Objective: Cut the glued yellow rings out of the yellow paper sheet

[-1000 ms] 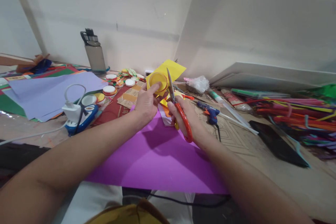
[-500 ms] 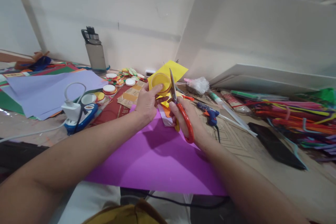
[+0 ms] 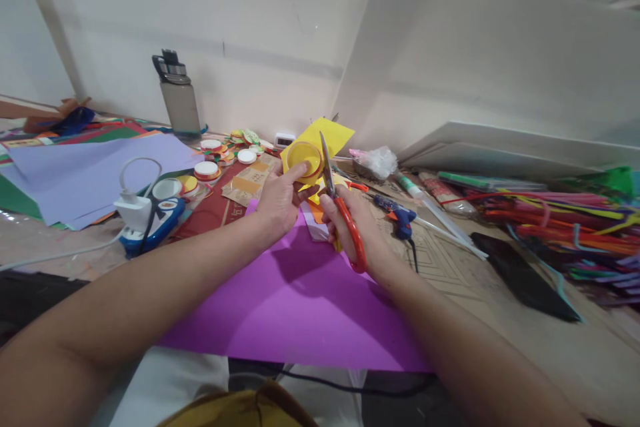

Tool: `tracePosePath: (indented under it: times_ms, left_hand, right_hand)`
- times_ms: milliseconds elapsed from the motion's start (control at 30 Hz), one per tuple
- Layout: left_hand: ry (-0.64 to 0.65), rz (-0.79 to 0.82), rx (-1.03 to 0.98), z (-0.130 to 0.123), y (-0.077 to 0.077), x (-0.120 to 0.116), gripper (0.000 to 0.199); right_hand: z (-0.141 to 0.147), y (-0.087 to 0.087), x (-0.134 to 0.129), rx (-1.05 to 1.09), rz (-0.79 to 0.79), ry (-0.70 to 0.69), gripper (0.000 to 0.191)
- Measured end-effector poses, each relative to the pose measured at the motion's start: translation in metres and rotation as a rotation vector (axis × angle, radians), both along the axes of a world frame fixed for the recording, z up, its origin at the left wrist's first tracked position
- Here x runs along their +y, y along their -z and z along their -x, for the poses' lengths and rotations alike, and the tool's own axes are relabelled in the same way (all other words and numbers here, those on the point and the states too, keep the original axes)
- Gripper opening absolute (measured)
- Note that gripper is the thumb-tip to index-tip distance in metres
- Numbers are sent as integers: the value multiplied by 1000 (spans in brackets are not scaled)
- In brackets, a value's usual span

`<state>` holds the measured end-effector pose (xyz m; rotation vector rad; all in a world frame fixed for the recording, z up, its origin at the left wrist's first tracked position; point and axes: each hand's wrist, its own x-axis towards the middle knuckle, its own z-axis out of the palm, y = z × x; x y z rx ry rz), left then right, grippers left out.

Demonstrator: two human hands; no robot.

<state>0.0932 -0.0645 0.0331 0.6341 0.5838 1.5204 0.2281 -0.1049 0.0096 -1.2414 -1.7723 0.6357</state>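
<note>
My left hand (image 3: pixel 280 197) pinches a sheet of yellow paper (image 3: pixel 333 135) together with a round, clear-looking disc (image 3: pixel 304 155) that lies against it, thumb on the disc. Red-handled scissors (image 3: pixel 350 230) are gripped in my right hand (image 3: pixel 363 227), their blades pointing up and away beside the right edge of the disc and the yellow paper. The blades look close together; whether they touch the paper is hard to tell. Beneath both hands spreads a large purple sheet (image 3: pixel 295 320), with small yellow, orange and pale paper pieces (image 3: pixel 315 223) at its far edge.
Leftward are a power strip (image 3: pixel 155 227) with a charger, lilac paper (image 3: pixel 110 173), a bottle (image 3: pixel 179 103) and several round lids (image 3: pixel 206 170). To the right lie a blue glue gun (image 3: pixel 401 220), a black phone-like slab (image 3: pixel 525 277) and a heap of pipe cleaners (image 3: pixel 575 220). White boards lean behind.
The view has shifted slightly. Both hands keep nearly the same pose, with the paper, disc and scissors almost where they were.
</note>
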Motion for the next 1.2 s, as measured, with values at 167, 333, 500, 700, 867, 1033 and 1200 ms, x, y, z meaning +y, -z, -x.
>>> tracePosePath:
  times_ms: [167,333,500,700,867,1033,1200]
  left_hand:
    - [4,-5,-3,0,0,0,22]
    - [9,-5,-4,1,3,3,27]
    - [7,-36,5,2,1,2,33]
    - [15,-41,60,1,1,0,27]
    - [62,-71,67,-1,5,1,28]
    - [61,-77,64,0,3,0,29]
    - [59,-78,74,2,2,-1,30]
  right_hand:
    - [-1,3,1,-7,16,11,28]
    - [1,0,-1,23,38,15,31]
    - [3,-5,-4,36,55,17,30]
    - [1,-8,-3,-42,26,33,27]
    - [0,-8,-1,-29,-5,51,27]
    - [0,-7,-1,-12,-5,55,26]
    - [-2,-3,1,7,14,43,25]
